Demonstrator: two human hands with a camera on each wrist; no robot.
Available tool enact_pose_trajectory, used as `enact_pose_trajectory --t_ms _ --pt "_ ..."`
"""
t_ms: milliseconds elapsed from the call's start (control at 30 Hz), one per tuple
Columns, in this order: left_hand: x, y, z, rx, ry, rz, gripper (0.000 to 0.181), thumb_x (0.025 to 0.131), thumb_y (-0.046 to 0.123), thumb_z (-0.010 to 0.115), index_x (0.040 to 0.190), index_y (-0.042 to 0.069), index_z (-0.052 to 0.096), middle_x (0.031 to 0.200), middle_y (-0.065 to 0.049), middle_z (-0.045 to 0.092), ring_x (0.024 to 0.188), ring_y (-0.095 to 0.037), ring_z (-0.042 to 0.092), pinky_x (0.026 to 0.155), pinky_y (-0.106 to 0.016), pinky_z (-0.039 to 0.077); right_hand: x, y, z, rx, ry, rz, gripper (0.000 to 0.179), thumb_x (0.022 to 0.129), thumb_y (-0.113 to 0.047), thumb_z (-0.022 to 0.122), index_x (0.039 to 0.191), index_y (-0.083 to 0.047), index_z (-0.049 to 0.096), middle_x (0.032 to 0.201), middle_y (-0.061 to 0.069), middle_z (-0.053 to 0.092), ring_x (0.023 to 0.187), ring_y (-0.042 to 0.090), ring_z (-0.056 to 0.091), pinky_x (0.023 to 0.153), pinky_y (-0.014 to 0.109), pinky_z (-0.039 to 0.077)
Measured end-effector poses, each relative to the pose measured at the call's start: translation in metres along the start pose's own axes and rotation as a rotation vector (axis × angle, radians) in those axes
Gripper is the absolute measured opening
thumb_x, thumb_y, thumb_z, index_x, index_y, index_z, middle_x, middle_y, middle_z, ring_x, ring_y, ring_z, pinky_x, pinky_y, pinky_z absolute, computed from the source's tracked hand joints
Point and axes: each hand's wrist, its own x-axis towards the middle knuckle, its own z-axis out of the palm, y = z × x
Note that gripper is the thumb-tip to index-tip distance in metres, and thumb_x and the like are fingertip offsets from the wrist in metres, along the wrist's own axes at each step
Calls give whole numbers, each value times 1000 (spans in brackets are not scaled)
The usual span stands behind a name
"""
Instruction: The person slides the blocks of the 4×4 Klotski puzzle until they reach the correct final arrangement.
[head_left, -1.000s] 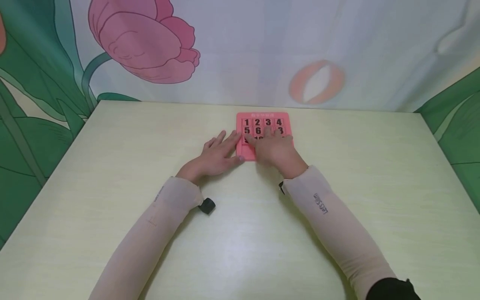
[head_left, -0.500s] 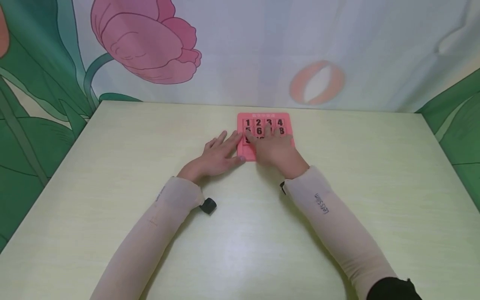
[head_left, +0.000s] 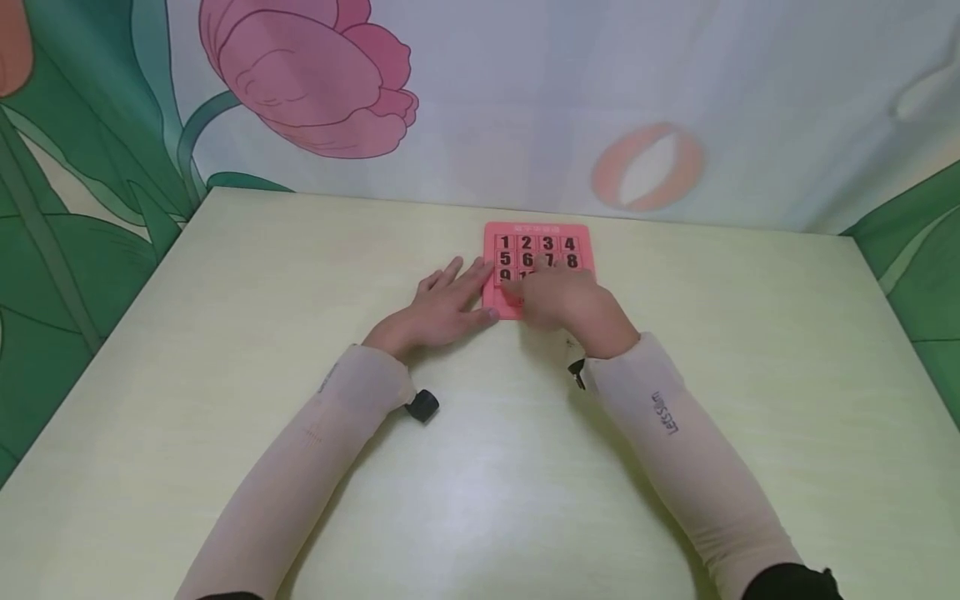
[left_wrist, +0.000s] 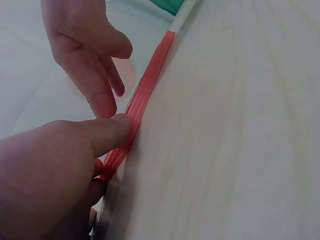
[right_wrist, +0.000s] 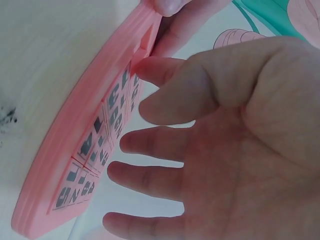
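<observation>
A pink number slide puzzle [head_left: 534,230] lies near the far edge of the table, rows from 1 to 8 readable and the lower tiles partly covered. My left hand [head_left: 438,315] holds its near left corner, thumb on the front edge and spread fingers along the left side. Over the lower right part is my right hand [head_left: 576,307], its index finger reaching the tiles at the left column beside a bare slot in the bottom row. In the right wrist view the other fingers [right_wrist: 152,144] are extended and stand off the tiles [right_wrist: 85,150].
The pale wooden table [head_left: 480,467] spreads around the puzzle. Behind its far edge hangs a light curtain [head_left: 510,108] with printed flowers and leaves. A small black device [head_left: 422,406] is worn at the left wrist.
My right hand has drawn slightly back and right with its fingers less spread, so 7, 8 and 9 show more. My left hand stays on the corner. The head view has shifted slightly.
</observation>
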Motion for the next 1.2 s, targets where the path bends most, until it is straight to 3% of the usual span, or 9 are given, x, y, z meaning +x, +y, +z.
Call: enact_pose_trajectory --t_ms 600,833,933,1067,1133,1200 --pt "1 1 0 -10 4 -9 78 104 56 41 164 22 6 169 2 -1 153 -25 -13 120 -49 -6 2 5 0 22 -4 38 54 106 -20 48 156 -37 38 165 25 10 150 47 11 111 74 14" --pt "0 2 0 -8 4 -14 77 104 55 41 164 22 6 169 2 -1 153 -25 -13 120 -49 -5 4 12 1 13 111 84 56 105 -21 47 159 -20 35 162 28 19 147 51 18 108 75 20" --pt "-1 2 1 -2 8 -4 77 104 55 41 164 21 5 169 1 -1 153 -25 -13 120 -48 -6 1 18 -2 21 110 73 52 104 -17 46 156 -16 42 161 27 23 146 49 23 108 74 22" --pt "0 2 0 -4 12 -1 77 104 54 41 164 21 5 169 1 -1 153 -25 -13 120 -48 -6 -5 21 -6 24 45 29 35 105 -17 47 135 -11 64 130 23 58 118 38 52 105 73 29" --pt "0 2 0 -6 12 -5 77 104 54 42 164 21 5 169 2 -1 153 -25 -13 120 -47 -6 -7 19 -7 30 18 16 28 105 -18 49 122 -9 69 110 17 62 100 33 53 103 71 32" --pt "0 1 1 -10 10 -9 78 104 54 42 164 21 6 169 2 -1 153 -24 -13 120 -47 -6 -8 14 -6 23 11 10 24 104 -17 50 114 -7 70 104 15 63 96 32 54 104 70 33"
